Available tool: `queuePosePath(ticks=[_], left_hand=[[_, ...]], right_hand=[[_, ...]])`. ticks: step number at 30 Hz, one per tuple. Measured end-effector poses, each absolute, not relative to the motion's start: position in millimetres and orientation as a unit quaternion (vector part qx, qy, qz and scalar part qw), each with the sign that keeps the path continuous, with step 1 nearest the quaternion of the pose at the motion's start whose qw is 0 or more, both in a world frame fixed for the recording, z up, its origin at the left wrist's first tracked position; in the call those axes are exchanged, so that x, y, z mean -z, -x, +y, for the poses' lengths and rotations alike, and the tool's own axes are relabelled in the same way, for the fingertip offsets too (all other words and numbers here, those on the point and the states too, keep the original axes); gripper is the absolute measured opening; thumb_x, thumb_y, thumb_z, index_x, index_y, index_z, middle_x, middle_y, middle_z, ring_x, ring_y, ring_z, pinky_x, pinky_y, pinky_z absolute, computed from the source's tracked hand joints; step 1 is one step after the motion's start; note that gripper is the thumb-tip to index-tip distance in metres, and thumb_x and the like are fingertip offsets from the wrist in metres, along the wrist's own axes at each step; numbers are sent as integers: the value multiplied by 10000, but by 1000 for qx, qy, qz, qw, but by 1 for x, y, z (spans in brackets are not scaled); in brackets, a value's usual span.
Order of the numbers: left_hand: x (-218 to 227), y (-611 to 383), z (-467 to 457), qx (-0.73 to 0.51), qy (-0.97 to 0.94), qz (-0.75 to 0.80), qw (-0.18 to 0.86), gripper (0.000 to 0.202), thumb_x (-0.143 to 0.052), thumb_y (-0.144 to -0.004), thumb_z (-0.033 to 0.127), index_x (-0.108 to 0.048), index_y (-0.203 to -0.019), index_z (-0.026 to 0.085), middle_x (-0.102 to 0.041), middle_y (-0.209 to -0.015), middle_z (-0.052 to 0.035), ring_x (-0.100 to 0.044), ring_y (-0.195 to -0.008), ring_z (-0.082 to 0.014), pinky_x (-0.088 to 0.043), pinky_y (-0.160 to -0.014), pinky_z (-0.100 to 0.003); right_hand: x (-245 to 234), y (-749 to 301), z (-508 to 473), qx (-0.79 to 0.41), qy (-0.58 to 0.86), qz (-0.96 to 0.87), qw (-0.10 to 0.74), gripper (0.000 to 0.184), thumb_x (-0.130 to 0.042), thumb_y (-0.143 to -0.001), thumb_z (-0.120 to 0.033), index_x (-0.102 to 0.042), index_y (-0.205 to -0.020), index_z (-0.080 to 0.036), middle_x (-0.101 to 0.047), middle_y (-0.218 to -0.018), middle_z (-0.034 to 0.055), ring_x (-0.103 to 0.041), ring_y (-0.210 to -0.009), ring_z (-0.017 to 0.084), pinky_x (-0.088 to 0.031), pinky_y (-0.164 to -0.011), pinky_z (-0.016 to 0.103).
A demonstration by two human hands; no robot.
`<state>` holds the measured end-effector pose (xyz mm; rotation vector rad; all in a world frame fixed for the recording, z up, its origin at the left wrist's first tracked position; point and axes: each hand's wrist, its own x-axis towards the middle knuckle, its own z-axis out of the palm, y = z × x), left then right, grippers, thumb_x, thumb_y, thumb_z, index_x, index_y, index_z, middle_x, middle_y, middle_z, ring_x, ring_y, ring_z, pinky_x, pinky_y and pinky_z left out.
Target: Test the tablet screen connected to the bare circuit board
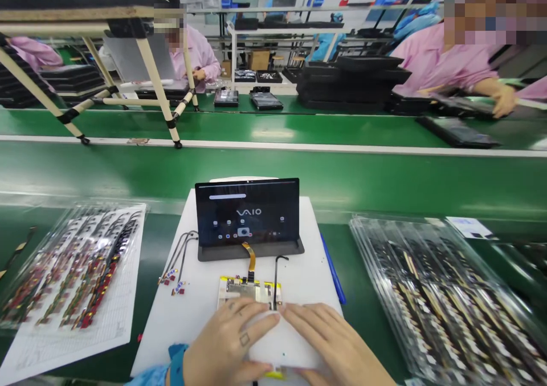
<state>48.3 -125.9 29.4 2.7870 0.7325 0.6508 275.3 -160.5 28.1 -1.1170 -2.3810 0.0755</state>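
Circuit assembly [245, 289] is lying on the white work mat [305, 277], at six o'clock from the tablet [245, 206]. Its upper end is showing silvery shielding, small dark components and yellow edging; the hands are hiding part of the rest. An amber ribbon cable [250, 259] is running to twelve o'clock, towards the lit tablet, which is displaying VAIO lettering. Left hand [233, 340] is reaching in from seven o'clock, right hand [342, 349] from four; fingertips are nearly meeting, thumbs sitting well apart from fingers. Whether either is gripping, cannot tell. Blue tool [333, 269] is resting near three o'clock.
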Motion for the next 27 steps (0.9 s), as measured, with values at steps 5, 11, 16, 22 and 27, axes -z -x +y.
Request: queuePosePath(ticks=[5, 11, 16, 22, 27], left_hand=[[-23, -68, -132, -174, -922, 337, 78, 397, -452, -868, 432, -509, -1061, 90, -634, -917, -145, -628, -810, -248, -533, -653, -366], [-9, -92, -141, -75, -882, 466, -4, 117, -580, -678, 79, -523, -658, 179, -597, -616, -13, -599, -580, -189, -482, -546, -299], [-10, -101, -141, -47, -871, 488, -18, 104, -593, -677, 72, -547, -658, 163, -623, -616, -29, -617, -598, -200, -471, -576, -311], [-10, -115, -142, -11, -870, 493, 26, 40, -584, -700, 109, -573, -699, 148, -630, -643, -44, -614, -639, -195, -464, -620, -320], [-6, -118, -139, -29, -860, 506, 60, 114, -582, -765, 206, -553, -665, 159, -614, -624, -31, -606, -638, -175, -468, -611, -297]], right_hand=[[7, -292, -187, 62, 546, -790, 271, 499, -332, -957, -338, -243, -1412, -157, -598, -1046, 62, -568, -907, 184, -460, -758, 292], [61, -275, -217, 4, 696, -669, 260, 504, -361, -936, -432, -309, -1373, -186, -396, -1335, 127, -368, -1220, 340, -395, -917, 521], [47, -235, -207, -83, 593, -711, 369, 306, -395, -941, -236, -448, -1240, -192, -561, -1118, 67, -546, -1029, 179, -503, -830, 307], [29, -231, -175, -91, 536, -720, 432, 222, -370, -960, -257, -575, -1032, -209, -611, -831, 29, -600, -726, 147, -535, -638, 257], [51, -255, -179, -131, 503, -732, 441, 253, -420, -942, -347, -611, -1062, -233, -632, -879, 23, -623, -743, 173, -547, -715, 285]])
